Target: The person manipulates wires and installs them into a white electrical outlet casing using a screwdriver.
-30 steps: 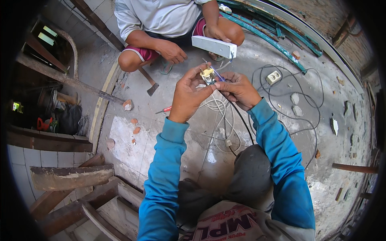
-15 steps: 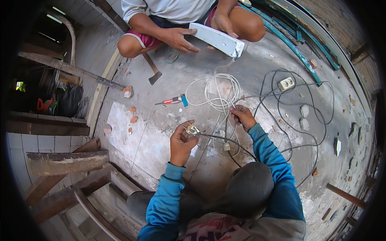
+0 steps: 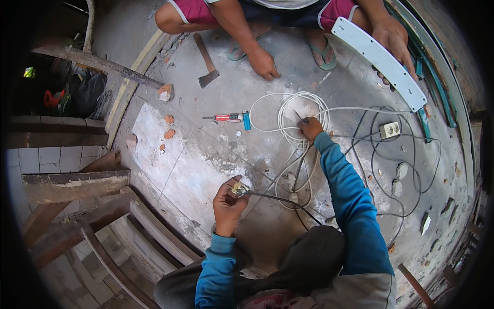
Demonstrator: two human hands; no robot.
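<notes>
My left hand [image 3: 228, 208] is closed on a small cream electrical fitting [image 3: 240, 188], which looks opened up, its inside too small to make out. A black cable [image 3: 270, 196] runs from it to the right, across my lap. Farther forward, over the coil of white cable [image 3: 282, 119], my right hand [image 3: 310, 129] pinches a thin, pointed tool [image 3: 298, 114]; its grip is hidden in my fingers. Left of the coil lie a red and black screwdriver [image 3: 227, 118] and a small blue piece [image 3: 246, 120]. A pale plug [image 3: 293, 197] rests on the floor between my hands.
Opposite, a co-worker's hand [image 3: 392, 38] holds a long white panel [image 3: 381, 59]; their other hand [image 3: 263, 64] is near the floor. A hatchet [image 3: 208, 72] lies nearby. At right are a double socket [image 3: 390, 130], dark cable loops and rubble [image 3: 402, 170]. Wooden beams [image 3: 77, 186] stand left.
My right hand has moved forward over the white coil; my left still holds the fitting. The co-worker has swung the panel to the right and lowered one hand from it toward the floor.
</notes>
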